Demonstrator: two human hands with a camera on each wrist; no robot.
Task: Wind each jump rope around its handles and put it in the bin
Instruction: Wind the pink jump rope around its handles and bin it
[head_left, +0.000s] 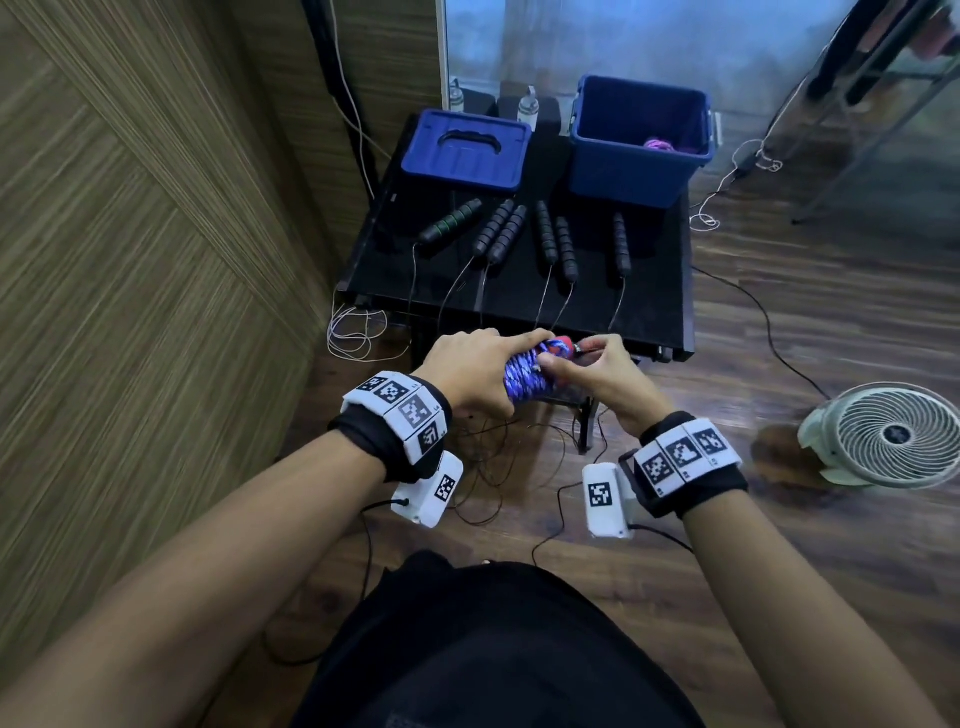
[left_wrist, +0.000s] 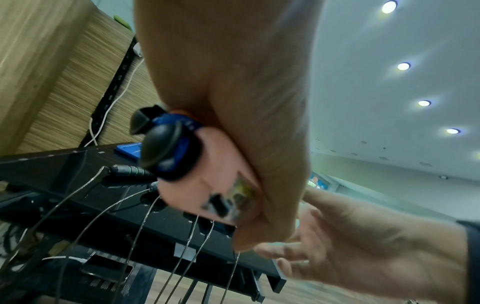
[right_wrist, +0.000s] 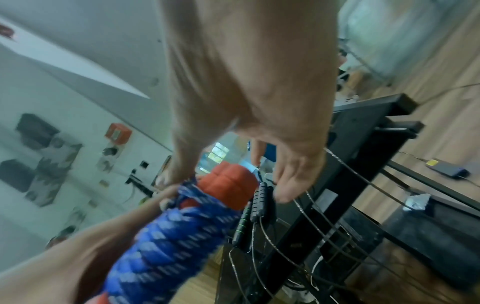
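A bundle (head_left: 524, 375) of blue-and-white rope wound around red handles is gripped by the left hand (head_left: 475, 366), whose fingers are curled round its lower part. In the right-wrist view the red handle ends (right_wrist: 228, 185) are seen projecting beyond the winding. The rope at the top of the bundle is pinched between thumb and forefinger of the right hand (head_left: 597, 371), the other fingers being loosely spread. The bundle is held in the air just before the near edge of the black surface (head_left: 654, 291).

On the surface six black handles (head_left: 545, 234) are laid in a row, one with green rings (head_left: 449, 221), and their thin cables are hung over the near edge. At the back of the surface a blue lid (head_left: 467, 150) is set on the left and the open blue bin (head_left: 639, 140) on the right; something pink (head_left: 660, 144) is seen inside the bin. A white fan (head_left: 888, 436) is stood on the wooden floor to the right.
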